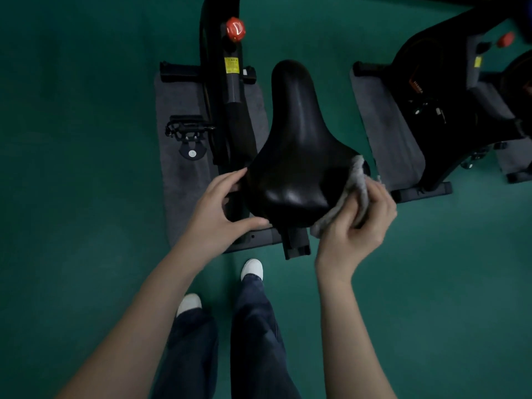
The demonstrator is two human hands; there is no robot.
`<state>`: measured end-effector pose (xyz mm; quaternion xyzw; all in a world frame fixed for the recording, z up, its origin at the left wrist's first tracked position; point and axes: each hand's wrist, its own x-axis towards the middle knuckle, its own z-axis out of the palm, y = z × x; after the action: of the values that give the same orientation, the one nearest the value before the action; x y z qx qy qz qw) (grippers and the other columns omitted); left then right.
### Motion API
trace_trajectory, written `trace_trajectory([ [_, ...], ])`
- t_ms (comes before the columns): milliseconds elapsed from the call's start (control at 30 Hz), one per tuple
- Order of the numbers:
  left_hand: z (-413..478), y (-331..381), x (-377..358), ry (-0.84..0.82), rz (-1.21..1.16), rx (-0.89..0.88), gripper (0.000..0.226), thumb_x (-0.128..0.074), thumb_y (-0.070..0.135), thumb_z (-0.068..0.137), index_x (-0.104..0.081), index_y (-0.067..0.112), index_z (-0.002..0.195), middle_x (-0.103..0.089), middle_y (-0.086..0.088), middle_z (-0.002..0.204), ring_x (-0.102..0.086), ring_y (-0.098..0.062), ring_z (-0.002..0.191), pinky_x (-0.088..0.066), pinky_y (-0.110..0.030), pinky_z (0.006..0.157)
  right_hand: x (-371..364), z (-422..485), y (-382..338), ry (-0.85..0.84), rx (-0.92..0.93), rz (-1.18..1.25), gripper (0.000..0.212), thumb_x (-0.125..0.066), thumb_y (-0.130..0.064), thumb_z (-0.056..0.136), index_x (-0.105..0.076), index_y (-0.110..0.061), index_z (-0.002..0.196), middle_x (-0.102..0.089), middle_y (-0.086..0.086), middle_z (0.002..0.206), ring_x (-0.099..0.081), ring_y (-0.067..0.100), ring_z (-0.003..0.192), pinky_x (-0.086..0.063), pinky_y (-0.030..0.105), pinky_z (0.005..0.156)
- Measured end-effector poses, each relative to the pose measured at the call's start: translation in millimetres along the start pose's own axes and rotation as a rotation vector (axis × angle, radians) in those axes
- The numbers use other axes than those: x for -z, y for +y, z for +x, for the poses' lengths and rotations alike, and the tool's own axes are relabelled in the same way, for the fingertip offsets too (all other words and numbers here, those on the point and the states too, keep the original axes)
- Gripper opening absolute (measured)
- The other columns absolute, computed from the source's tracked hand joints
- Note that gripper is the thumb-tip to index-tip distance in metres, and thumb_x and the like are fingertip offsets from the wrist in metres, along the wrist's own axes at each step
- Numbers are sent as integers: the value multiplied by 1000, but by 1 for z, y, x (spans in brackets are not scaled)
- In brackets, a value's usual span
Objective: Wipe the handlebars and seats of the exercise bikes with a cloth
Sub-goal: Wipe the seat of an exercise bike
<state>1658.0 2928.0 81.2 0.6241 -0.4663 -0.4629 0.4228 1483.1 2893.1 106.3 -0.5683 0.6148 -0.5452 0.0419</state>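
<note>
Green floor (86, 197), left hand (218, 208) spread against seat (293, 139), right hand (359, 223) gripping cloth (354, 191), neighbouring bike (449, 110) cropped

The seat (296, 145) is black and glossy, broad at its near end and tapering to a narrow nose that points far. It sits level above the first exercise bike (230, 90), whose black frame with a red knob (235, 29) runs far and left of it. The cloth (349, 194) is grey and crumpled, bunched against the seat's near right edge, where the right hand (357, 226) grips it. The left hand (221, 208) touches the seat's near left edge with fingertips and thumb. A second black exercise bike (449, 110) stands to the right, apart from the first.
</note>
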Motion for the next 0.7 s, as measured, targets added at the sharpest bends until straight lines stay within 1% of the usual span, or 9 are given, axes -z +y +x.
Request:
trace_trajectory([
  [33, 0, -1, 0, -3, 0, -4, 87, -84, 30, 61, -45, 24, 139, -46, 15, 131, -42, 17, 114, -30, 1, 95, 1, 6, 3, 9, -53, 27, 15, -52, 1, 91, -62, -4, 101, -62, 4, 105, -57, 31, 106, -45, 50, 95],
  [100, 0, -1, 1, -10, 4, -20, 88, -81, 40, 59, -45, 25, 138, -47, 16, 130, -44, 16, 113, -32, 1, 94, 4, 19, 14, 25, -217, 95, 15, -51, -6, 92, -60, -14, 100, -62, -1, 101, -59, 27, 103, -48, 40, 94],
  [200, 1, -4, 0, -10, -4, -34, 89, -77, 45, 56, -44, 29, 137, -47, 19, 127, -45, 18, 111, -33, 1, 93, 3, 43, 39, 2, -524, 283, 11, -52, -7, 93, -61, -11, 98, -64, 2, 91, -62, 12, 88, -51, 30, 83],
  [267, 1, -6, 0, -8, -7, -38, 88, -77, 46, 56, -44, 32, 136, -46, 22, 128, -46, 17, 112, -34, -1, 94, -2, 55, 52, -50, -726, 475, 11, -53, -5, 95, -62, -6, 101, -66, 5, 88, -65, 12, 82, -53, 28, 76],
  [333, 1, -7, 1, -10, -8, -37, 88, -76, 49, 55, -44, 34, 136, -46, 22, 130, -46, 14, 114, -35, -2, 95, -5, 59, 59, -96, -843, 616, 13, -52, -4, 96, -63, -4, 103, -69, 5, 86, -68, 14, 81, -54, 27, 73],
  [433, 2, -9, 3, -15, -11, -51, 87, -77, 46, 57, -45, 30, 137, -48, 17, 132, -47, 14, 115, -33, -1, 95, -7, 53, 59, -99, -895, 713, 15, -47, -5, 98, -60, -5, 106, -71, 2, 83, -69, 13, 78, -54, 26, 68],
  [533, 3, -8, 6, -18, -3, -65, 86, -77, 42, 57, -47, 25, 136, -50, 12, 132, -47, 12, 116, -32, -3, 96, -8, 37, 48, 24, -863, 648, 17, -44, -7, 99, -58, -6, 108, -66, 3, 88, -66, 10, 77, -54, 26, 68],
  [633, 3, -8, 9, -23, 13, -70, 84, -76, 39, 59, -49, 21, 136, -52, 7, 133, -50, 3, 118, -35, -11, 101, -13, 10, 28, 191, -812, 500, 17, -44, -8, 97, -59, -9, 107, -64, 8, 99, -64, 16, 90, -54, 35, 84],
  [700, 4, -8, 12, -27, 26, -75, 81, -77, 38, 60, -51, 21, 135, -54, 6, 131, -52, -2, 118, -37, -18, 103, -19, -12, 13, 323, -741, 369, 17, -47, -8, 95, -60, -10, 106, -62, 11, 106, -62, 21, 99, -50, 40, 94],
])
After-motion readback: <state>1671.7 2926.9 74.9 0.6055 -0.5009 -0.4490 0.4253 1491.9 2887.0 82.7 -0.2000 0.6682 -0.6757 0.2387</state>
